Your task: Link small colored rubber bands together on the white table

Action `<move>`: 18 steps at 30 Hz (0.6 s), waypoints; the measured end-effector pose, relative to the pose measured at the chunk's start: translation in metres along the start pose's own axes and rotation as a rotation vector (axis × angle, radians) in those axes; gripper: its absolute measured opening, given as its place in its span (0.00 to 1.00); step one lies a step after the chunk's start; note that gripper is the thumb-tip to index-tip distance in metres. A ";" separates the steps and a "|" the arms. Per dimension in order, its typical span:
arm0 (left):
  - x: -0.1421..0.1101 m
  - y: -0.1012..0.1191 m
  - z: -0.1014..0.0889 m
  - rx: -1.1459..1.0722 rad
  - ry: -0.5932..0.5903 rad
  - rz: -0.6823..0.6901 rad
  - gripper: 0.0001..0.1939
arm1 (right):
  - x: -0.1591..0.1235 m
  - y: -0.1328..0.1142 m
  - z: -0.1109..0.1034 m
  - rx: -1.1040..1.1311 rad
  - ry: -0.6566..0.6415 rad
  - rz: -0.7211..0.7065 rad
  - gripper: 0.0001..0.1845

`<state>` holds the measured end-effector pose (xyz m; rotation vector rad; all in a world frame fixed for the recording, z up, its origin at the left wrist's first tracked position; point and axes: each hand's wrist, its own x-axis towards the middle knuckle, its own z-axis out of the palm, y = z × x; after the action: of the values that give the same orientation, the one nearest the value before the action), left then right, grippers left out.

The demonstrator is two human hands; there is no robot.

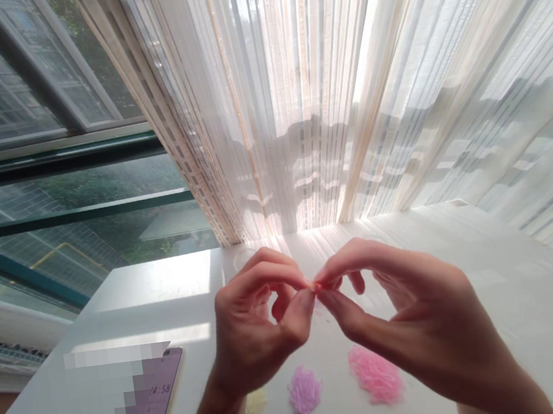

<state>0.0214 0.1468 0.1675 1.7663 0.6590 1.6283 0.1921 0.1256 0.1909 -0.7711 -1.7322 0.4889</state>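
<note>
My left hand (258, 323) and my right hand (411, 315) are raised above a white table (166, 294), fingertips meeting in a pinch. Between the thumbs and forefingers sits a tiny pink-orange bit (315, 287), too small to name. The other fingers of both hands curl inward. Below the hands on the table lie three small fluffy tufts of thread: a pale yellow one (254, 406) partly behind my left wrist, a lilac one (304, 391) in the middle, and a pink one (376, 374) under my right hand.
A phone (154, 400) with a lit screen lies at the table's front left, partly blurred out. Sheer striped curtains (343, 91) hang behind the table. A large window (45, 128) is at the left, with buildings and trees outside.
</note>
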 end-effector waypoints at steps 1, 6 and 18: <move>0.000 0.000 0.000 -0.001 0.002 0.000 0.10 | 0.000 0.000 0.000 -0.001 0.002 -0.004 0.14; 0.000 0.001 0.000 -0.002 0.021 0.002 0.08 | -0.001 0.003 0.000 -0.015 0.003 -0.032 0.12; 0.000 0.004 0.001 0.077 0.064 -0.021 0.09 | 0.002 0.004 0.000 -0.096 0.027 -0.179 0.08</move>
<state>0.0227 0.1438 0.1708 1.7610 0.7772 1.6717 0.1925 0.1303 0.1895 -0.6791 -1.7903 0.2742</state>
